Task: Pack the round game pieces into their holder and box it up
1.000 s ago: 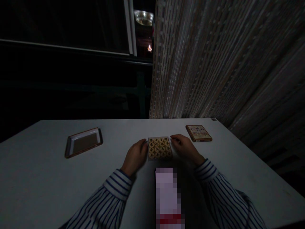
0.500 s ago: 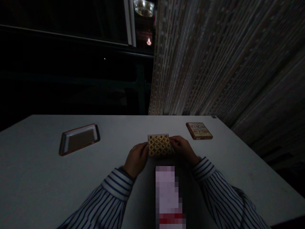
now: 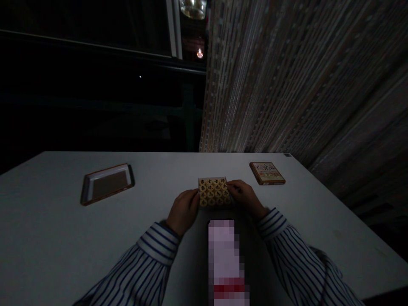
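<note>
In the middle of the table I hold a small rectangular pack of Chinese chess pieces [image 3: 214, 192]. Its round yellowish pieces lie in rows with dark characters facing up. My left hand [image 3: 183, 211] is closed on the pack's left edge, and my right hand [image 3: 247, 198] pinches its right edge near the upper corner. Both thumbs and fingers are close to the sides; the underside of the pack is hidden, so I cannot tell if it touches the table. Just below it lies a blurred phone-like object [image 3: 225, 255] with a bright screen.
An open shallow box tray [image 3: 110, 185] with a brown rim sits on the white table [image 3: 47, 238] at the left. A flat printed box or lid [image 3: 267, 173] lies at the right. Behind the table hang string curtains [image 3: 242, 85]. The surroundings are dark.
Both hands keep the same hold on the pack of chess pieces. The whole view has shifted very slightly; the things on the table have not moved.
</note>
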A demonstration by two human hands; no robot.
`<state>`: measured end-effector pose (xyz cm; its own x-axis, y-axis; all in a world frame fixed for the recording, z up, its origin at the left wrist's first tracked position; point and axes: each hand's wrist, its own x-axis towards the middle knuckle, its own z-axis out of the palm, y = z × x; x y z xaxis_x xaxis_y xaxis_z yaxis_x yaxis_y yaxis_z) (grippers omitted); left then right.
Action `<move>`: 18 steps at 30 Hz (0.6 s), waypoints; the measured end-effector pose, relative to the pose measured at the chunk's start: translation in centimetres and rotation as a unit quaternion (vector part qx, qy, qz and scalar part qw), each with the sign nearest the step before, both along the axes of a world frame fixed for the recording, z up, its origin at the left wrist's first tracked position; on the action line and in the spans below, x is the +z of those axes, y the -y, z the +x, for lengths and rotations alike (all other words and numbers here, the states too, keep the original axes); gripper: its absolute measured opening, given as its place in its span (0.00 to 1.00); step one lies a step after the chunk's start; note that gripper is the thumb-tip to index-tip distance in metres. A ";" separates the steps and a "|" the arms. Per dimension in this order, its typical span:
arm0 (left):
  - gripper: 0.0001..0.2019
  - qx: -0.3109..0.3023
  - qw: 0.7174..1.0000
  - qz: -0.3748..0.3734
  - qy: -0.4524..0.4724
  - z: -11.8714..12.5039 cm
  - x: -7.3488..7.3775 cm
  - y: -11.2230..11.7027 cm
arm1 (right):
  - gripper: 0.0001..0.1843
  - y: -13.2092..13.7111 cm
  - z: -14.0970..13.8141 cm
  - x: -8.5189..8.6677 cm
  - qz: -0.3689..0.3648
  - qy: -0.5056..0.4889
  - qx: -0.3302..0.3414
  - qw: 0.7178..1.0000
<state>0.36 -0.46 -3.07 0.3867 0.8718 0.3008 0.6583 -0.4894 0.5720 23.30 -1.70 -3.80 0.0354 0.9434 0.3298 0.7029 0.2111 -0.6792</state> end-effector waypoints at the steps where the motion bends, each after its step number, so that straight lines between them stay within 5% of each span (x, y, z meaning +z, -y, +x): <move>1: 0.18 0.000 1.000 -0.001 -0.002 0.0 0.1 0.0 | 0.12 0.0 0.0 0.1 -0.001 0.001 0.000 1.000; 18: 0.18 -0.011 1.000 0.022 0.010 0.1 -0.8 -0.4 | 0.11 -0.5 0.4 -0.9 0.030 -0.004 0.019 0.999</move>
